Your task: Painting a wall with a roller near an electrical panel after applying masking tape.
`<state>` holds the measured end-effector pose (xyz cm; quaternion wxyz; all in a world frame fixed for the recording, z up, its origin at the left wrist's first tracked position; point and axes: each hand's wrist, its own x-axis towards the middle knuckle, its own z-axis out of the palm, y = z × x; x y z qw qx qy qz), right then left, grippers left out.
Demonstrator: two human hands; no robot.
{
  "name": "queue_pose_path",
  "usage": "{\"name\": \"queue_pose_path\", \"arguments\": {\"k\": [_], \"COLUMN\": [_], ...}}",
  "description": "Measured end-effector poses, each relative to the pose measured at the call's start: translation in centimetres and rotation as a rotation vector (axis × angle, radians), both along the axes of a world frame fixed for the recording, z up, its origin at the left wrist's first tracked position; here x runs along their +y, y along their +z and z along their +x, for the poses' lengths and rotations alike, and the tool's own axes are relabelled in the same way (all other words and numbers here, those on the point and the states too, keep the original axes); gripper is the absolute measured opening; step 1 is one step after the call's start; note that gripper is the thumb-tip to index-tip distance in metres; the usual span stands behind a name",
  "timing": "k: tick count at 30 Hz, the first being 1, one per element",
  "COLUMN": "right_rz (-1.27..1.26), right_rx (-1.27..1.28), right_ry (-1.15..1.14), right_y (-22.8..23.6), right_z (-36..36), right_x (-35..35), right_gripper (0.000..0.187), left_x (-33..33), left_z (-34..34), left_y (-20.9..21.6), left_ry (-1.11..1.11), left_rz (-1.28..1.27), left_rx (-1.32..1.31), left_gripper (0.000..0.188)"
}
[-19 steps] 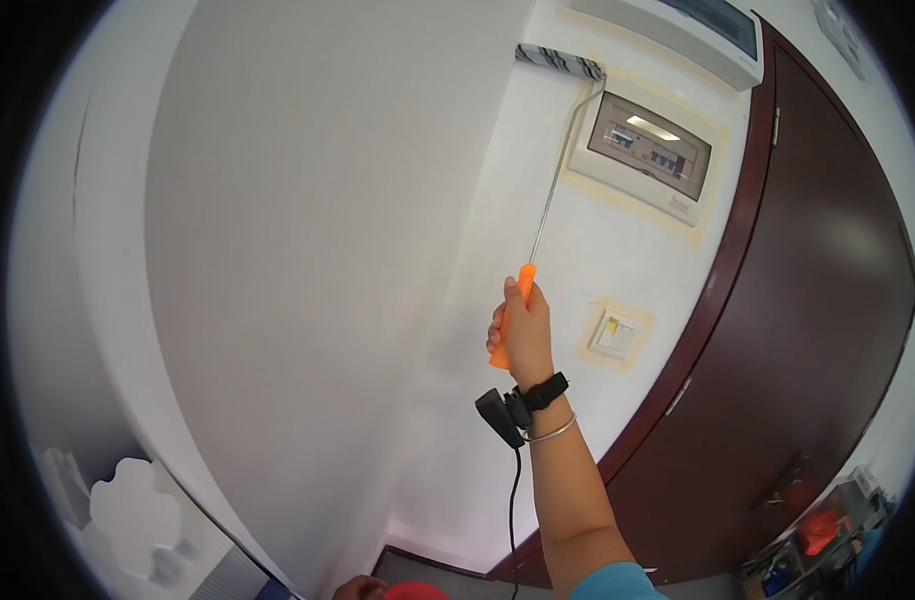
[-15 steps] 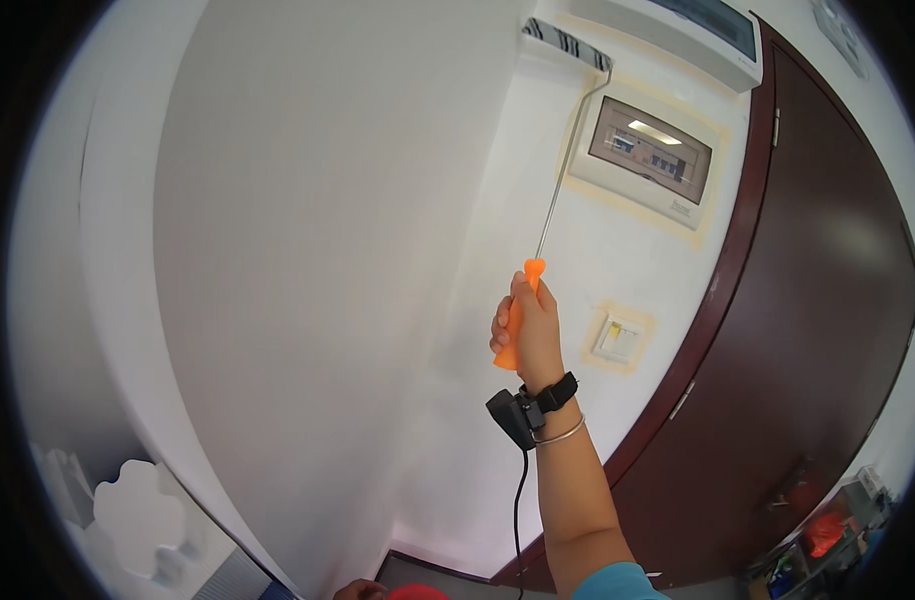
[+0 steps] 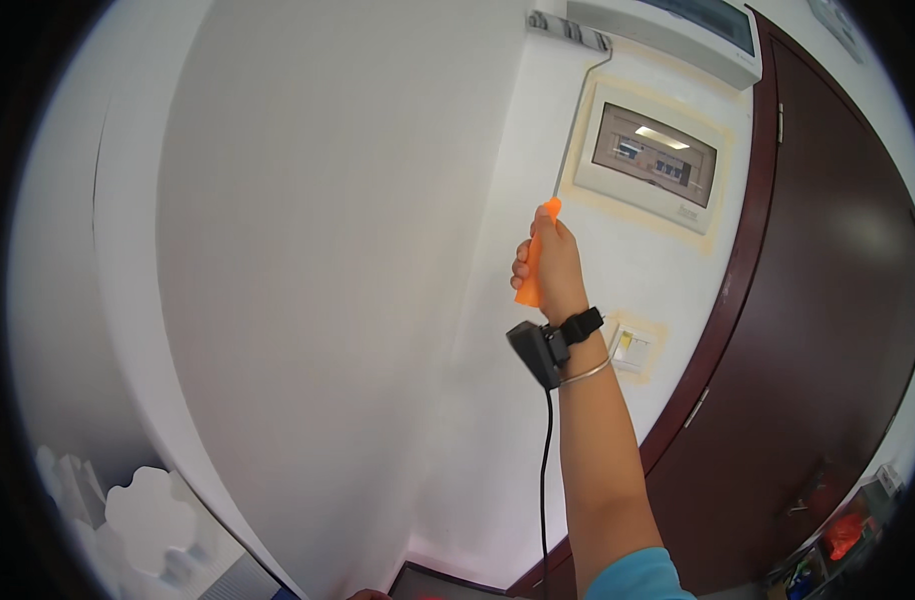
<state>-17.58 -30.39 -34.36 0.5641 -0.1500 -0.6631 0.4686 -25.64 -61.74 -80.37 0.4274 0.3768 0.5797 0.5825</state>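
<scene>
Rolling work on the white wall looks under way, the streaked roller being high up near the white wall unit; the yellowish border around the breaker panel seems left uncoated. The right hand's grip is clenched around the orange handle; the left hand's state cannot be told.

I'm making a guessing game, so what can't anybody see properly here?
In the head view:
Left hand: only a sliver seems to show; the lower edge cuts off the rest.
Orange handle: partly hidden by the right hand.
Striped paint roller: blurred, its stripes smeared.
White box: top cut off by the upper edge.
Lower-right items: too small and dark.
</scene>
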Motion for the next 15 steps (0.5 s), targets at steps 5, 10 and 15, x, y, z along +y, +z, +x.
{"name": "queue_pose_path", "arguments": {"k": [5, 10, 15], "right_rz": [-0.051, -0.064, -0.139], "right_rx": [-0.048, -0.081, -0.095], "right_ry": [0.017, -0.077, -0.092], "right_y": [-0.6, -5.0, -8.4], "right_z": [-0.4, -1.0, -1.2], "right_x": [1.3, 1.6, 1.6], "right_gripper": [0.037, 0.036, 0.035], "left_x": [0.5, 1.3, 1.7], "left_z": [0.0, 0.3, 0.6], "left_y": [-0.7, -1.4, -2.8], "left_ry": [-0.003, -0.04, -0.033], "left_rz": [0.023, 0.043, 0.087], "left_rx": [0.022, 0.049, 0.106], "left_gripper": [0.016, 0.014, 0.013]}}
